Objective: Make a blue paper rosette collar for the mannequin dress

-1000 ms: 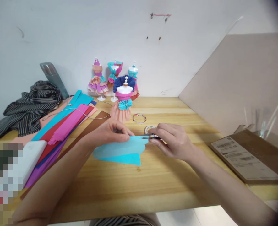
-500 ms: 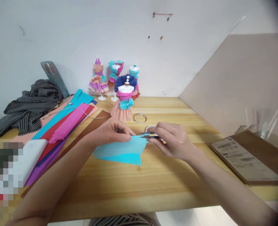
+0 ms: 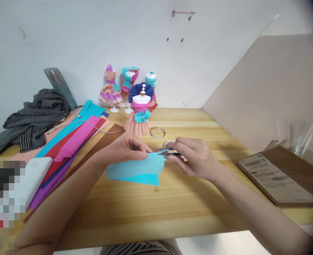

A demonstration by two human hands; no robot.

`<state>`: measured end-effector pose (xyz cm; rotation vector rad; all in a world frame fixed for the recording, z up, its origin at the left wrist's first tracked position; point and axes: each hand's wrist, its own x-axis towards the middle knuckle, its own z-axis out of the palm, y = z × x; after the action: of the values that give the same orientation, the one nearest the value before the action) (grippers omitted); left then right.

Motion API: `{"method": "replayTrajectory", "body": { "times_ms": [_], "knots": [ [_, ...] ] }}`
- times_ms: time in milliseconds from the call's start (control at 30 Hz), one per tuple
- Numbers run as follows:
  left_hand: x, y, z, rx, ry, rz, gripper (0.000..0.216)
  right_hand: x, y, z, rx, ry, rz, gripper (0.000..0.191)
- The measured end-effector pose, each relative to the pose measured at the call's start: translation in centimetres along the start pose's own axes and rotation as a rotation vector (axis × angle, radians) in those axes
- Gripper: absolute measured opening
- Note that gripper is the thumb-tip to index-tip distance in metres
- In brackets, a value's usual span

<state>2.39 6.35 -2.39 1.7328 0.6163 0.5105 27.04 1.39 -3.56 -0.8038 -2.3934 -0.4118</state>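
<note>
Pinched in my left hand (image 3: 128, 148) is the top edge of a light blue sheet of crepe paper (image 3: 136, 165), its right end cut unevenly. My right hand (image 3: 195, 157) grips a pair of small dark scissors (image 3: 169, 153), whose blades lie at the paper's upper right corner. My fingers partly cover the scissors' handles. Below the held sheet, a brighter blue flap of paper (image 3: 145, 179) hangs close over the table. Just beyond my hands stands a small dress form (image 3: 141, 101) with a navy collar, pink band, blue rosette and peach skirt.
More dressed forms (image 3: 111, 88) stand against the wall. Coloured crepe paper strips (image 3: 78, 138) lie at left with a grey cord (image 3: 107, 132), beside a striped cloth (image 3: 39, 120), a bottle (image 3: 61, 86) and a white box (image 3: 41, 173). A bangle (image 3: 157, 132) lies behind my hands; a cardboard parcel (image 3: 286, 177) is at right.
My hands, the paper and the scissors hold almost the same place. The view has shifted very slightly.
</note>
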Motion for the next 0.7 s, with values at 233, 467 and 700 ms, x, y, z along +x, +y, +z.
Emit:
{"method": "replayTrajectory", "body": {
  "times_ms": [233, 467, 700],
  "knots": [
    [-0.04, -0.03, 0.05, -0.020, -0.018, 0.036, 0.016, 0.02, 0.09, -0.30, -0.009, -0.036, -0.011, 0.020],
    [-0.03, 0.16, 0.17, -0.006, -0.024, 0.079, 0.013, -0.08, 0.07, -0.34, 0.004, -0.040, -0.012, 0.022],
    [-0.19, 0.18, 0.20, 0.054, 0.001, 0.084, 0.010, 0.15, 0.02, -0.31, -0.030, -0.123, -0.033, 0.030]
  ]
}}
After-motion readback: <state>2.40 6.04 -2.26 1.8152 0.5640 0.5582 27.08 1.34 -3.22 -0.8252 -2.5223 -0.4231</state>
